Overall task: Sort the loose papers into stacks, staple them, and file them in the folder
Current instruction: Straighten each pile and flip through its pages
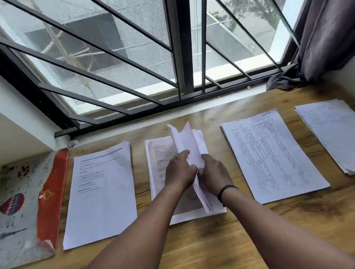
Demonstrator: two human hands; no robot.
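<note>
At the centre of the frame the left hand (179, 169) and right hand (213, 173) come together, both gripping a sheaf of papers (188, 146) held on edge above the middle stack (158, 150) on the wooden table (207, 242). Three other stacks lie flat: one left (100, 195), two right (273, 156) (342, 134). The folder (20, 209) lies at far left.

Four stacks of white printed papers lie in a row across the wooden desk (209, 253), near its far edge: a text stack (98, 193), a middle stack (159, 159) whose upper sheets (187, 146) stand lifted on edge, a table-printed stack (273, 156), and a stack at the right edge (346, 133). A flat patterned folder with a red spine (20, 209) lies at the left edge.
</note>
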